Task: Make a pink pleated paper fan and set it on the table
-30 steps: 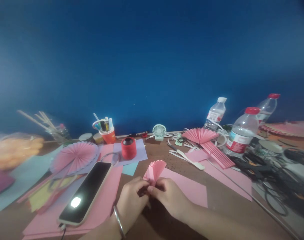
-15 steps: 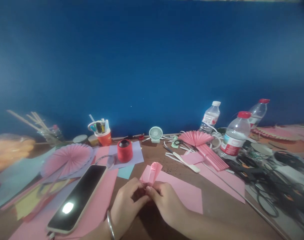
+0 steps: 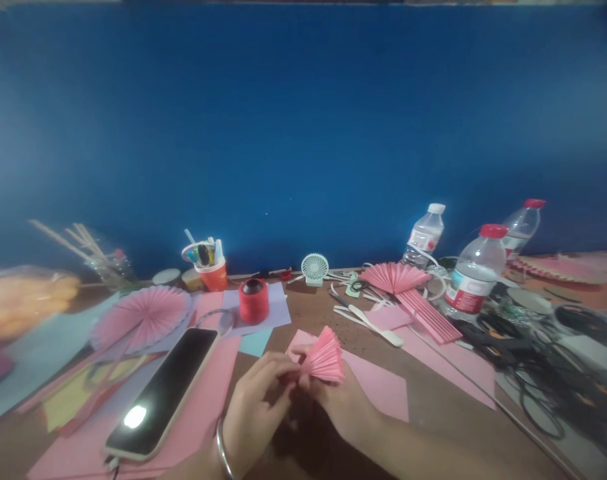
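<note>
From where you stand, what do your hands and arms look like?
The left hand and right hand are ungloved. A plain, silvery bangle circles the left wrist; the right wrist shows none. No sleeve shows on either forearm.

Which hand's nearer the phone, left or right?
Left. The left hand is just right of the phone, not touching it; the right hand is farther right, beyond the left one.
</note>
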A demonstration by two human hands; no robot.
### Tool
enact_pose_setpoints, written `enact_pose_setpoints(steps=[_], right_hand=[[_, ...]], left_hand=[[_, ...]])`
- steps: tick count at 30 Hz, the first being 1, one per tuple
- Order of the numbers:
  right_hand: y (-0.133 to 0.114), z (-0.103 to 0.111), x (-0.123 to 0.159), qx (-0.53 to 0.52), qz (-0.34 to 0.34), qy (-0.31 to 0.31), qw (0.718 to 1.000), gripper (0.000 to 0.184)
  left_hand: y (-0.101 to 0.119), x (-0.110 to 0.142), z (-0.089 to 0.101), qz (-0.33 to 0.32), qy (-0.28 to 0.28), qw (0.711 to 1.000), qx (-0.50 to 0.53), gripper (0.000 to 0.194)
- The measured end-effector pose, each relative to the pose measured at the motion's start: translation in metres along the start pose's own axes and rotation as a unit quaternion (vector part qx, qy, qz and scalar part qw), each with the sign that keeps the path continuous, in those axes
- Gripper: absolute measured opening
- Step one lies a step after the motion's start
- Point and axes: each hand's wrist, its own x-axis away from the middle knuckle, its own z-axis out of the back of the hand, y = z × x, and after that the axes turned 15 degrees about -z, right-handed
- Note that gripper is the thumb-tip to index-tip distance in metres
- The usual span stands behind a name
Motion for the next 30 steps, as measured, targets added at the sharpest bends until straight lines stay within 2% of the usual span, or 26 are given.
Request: enact_pose_setpoints(steps=[3,5,10,15,22,26,30], right_hand=[[0.001,0.007,-0.005,-0.079,0.008,0.004,0.997,0.027],[0.001,0.013,-0.009,-0.096,0.029,0.017,0.995,0.019],[0.001,0.022,-0.015,-0.097,0.049,0.03,0.994,0.018],[0.004,0.022,-0.015,-0.095,0.044,0.031,0.994,0.021],[0.006,0.026,-0.015,-0.082,0.044,0.028,0.995,0.019],[-0.001,0.03,-0.015,-0.043,0.045,0.071,0.996,0.014],[-0.007,0.035,-0.014,0.009,0.031,0.096,0.995,0.011]], left_hand=[[0.001,-0.002,0.002,-0.013,0.005,0.999,-0.034,0.017],[0.0,-0.002,0.002,-0.017,0.015,0.999,-0.047,0.013],[0.0,-0.001,0.001,-0.028,0.019,0.998,-0.058,0.012],[-0.002,0.001,0.002,-0.04,-0.009,0.998,-0.053,0.026],[-0.008,0.003,0.003,-0.038,0.018,0.998,-0.051,0.023],[-0.007,0.004,0.002,0.009,0.022,0.999,-0.036,0.02],[-0.009,0.002,0.0,0.082,0.106,0.99,0.039,0.009]])
